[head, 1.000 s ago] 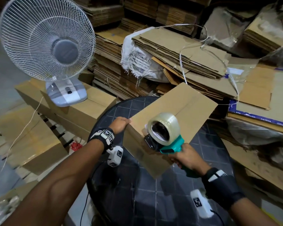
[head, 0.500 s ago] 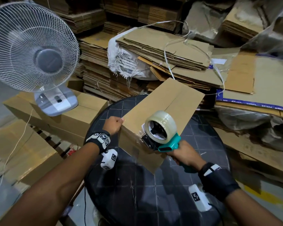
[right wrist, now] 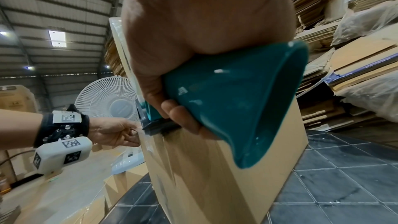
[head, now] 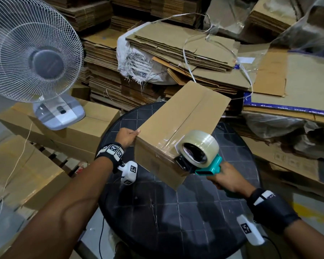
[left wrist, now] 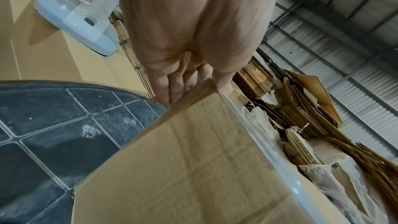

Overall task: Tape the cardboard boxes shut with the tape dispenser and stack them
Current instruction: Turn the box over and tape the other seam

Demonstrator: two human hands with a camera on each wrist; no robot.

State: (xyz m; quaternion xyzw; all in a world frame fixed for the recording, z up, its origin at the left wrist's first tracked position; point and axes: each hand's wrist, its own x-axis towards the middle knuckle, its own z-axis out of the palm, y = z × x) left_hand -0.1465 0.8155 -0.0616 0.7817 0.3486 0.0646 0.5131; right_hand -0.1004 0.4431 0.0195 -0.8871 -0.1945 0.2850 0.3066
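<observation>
Box: your cardboard box (head: 178, 124) sat tilted on the round black table (head: 176, 217), flaps closed, so whatever was inside could not be told.
Tape: a clear strip already lay along the top seam and wrinkled over the near edge.
Left hand: your left hand (head: 127, 136) gripped the box's near left corner, thumb on top and fingers curled against the side.
Right hand: your right hand (head: 227, 181) was clenched round the teal handle of the tape dispenser (head: 198, 153), its black blade end pressed against the near face just below the top edge.
Risk, tear: if you pulled away without angling the blade in, the tape would likely stretch instead of cutting.
Risk, slip: the box rested on one edge, so easing the left grip could let it swing under the dispenser's push.
Risk, seal: the wrinkled tape at the corner might lift unless rubbed down.
Other boxes: closed boxes (head: 86, 128) stood left of the table under a white fan (head: 32, 58), contents unseen; that looked the likely stacking spot.
</observation>
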